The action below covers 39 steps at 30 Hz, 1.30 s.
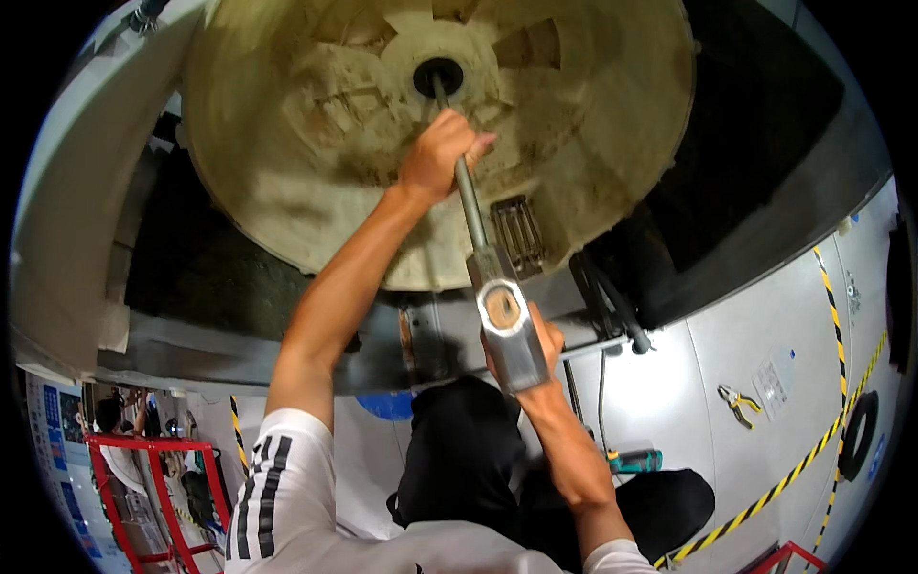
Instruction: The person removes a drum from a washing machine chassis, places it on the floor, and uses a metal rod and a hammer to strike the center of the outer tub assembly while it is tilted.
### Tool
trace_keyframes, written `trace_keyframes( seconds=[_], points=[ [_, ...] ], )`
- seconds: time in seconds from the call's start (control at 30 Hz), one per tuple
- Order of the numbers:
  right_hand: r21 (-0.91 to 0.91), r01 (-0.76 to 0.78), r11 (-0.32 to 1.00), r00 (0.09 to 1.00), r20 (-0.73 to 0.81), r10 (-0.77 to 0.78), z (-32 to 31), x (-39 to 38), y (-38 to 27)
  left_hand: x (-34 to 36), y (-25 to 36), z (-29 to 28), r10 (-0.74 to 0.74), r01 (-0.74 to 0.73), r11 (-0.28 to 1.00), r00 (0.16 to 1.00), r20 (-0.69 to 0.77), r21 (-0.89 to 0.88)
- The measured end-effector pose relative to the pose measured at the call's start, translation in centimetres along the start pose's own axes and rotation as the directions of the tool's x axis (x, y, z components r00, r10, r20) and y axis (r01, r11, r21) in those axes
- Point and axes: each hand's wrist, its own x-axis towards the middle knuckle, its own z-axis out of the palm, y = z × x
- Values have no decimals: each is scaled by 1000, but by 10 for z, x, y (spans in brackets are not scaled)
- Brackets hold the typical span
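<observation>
A large round, dirty cream tub [593, 143], much like a washing machine's, faces me with a dark ring-shaped hub [449, 88] at its centre. A long metal rod [471, 209] runs from that hub down toward me. My left hand [442, 158] is wrapped around the rod below the hub. The steel head of a hammer [519, 352] is at the rod's near end; whether they touch or just overlap in view I cannot tell. My right hand [547, 342] is closed under the head, on the handle, which is mostly hidden; its wooden end shows in the eye.
The tub sits in a grey casing [258, 375] with a slotted metal part [519, 232] low on its wall. Pliers [739, 406], a paper sheet [773, 385] and a teal power tool [636, 461] lie on the floor at right. Red metal frame [153, 445] stands at left.
</observation>
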Motion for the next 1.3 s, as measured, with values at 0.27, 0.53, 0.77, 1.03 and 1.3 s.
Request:
trace_keyframes(
  seconds=[0.27, 0.53, 0.77, 1.03, 1.3],
  points=[
    [8, 141, 990, 990, -28, -141, 1, 0, -7, 4, -7, 1, 8, -8, 1000, 1000, -5, 4],
    [-38, 218, 975, 970, -103, -221, -11, 11, -29, 12, -5, -1, -29, 29, 1000, 999, -12, -2],
    [-3, 229, 973, 965, -131, -227, -22, 11, -19, 22, 7, -2, -128, 128, 992, 992, -22, -8],
    [-53, 172, 984, 954, -239, -179, -43, 18, -56, 57, 13, -16, -420, 385, 894, 898, -129, -229],
    [-202, 208, 957, 970, -81, -228, -74, 21, -97, 67, 16, -7, -368, 338, 917, 922, -123, -211]
  ],
)
